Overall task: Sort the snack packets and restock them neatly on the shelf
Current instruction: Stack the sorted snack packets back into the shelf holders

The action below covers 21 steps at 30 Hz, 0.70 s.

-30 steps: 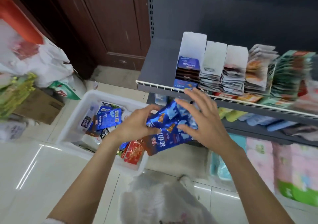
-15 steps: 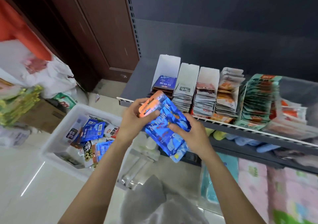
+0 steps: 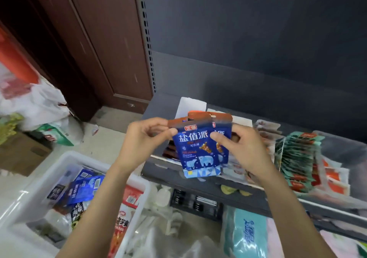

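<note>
A small stack of blue snack packets [image 3: 198, 150] with orange tops stands upright in front of the grey shelf [image 3: 158, 170]. My left hand [image 3: 145, 138] pinches the stack at its upper left edge. My right hand [image 3: 240, 150] grips its right side, thumb on the front. Behind the stack a white display box [image 3: 191, 105] on the shelf holds dark packets, mostly hidden. More rows of packets, among them green ones [image 3: 299, 158], fill the shelf to the right. A white bin [image 3: 37, 180] at lower left holds loose blue and red packets.
A brown wooden door [image 3: 103, 45] stands at the back left. White plastic bags [image 3: 29, 103] and a cardboard box [image 3: 17, 154] lie on the floor at left. A lower shelf carries teal and pink packs [image 3: 246, 236]. Another white bag [image 3: 168, 244] lies at the bottom centre.
Both hands have lifted the blue packets from over the bin to shelf height and turned them upright, front facing me. The view has tilted upward.
</note>
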Available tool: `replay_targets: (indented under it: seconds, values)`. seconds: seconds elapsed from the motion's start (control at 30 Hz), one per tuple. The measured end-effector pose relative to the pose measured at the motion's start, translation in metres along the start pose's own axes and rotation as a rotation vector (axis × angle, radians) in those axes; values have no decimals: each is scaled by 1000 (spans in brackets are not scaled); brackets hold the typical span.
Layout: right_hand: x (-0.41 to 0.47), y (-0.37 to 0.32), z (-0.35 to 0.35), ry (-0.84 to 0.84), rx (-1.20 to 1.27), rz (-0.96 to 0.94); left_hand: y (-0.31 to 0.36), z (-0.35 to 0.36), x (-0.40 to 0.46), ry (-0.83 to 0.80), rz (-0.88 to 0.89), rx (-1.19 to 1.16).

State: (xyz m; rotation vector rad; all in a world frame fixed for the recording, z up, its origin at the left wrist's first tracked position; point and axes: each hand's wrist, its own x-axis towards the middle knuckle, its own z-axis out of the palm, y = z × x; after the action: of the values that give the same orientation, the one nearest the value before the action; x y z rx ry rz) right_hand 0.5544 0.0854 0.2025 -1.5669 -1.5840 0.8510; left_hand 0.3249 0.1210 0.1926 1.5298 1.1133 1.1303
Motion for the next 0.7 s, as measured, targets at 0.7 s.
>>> replay_targets:
  seconds: [0.7]
  values:
    - [59,2,-5,441,534,274,-118,-4,74,-217,323,609]
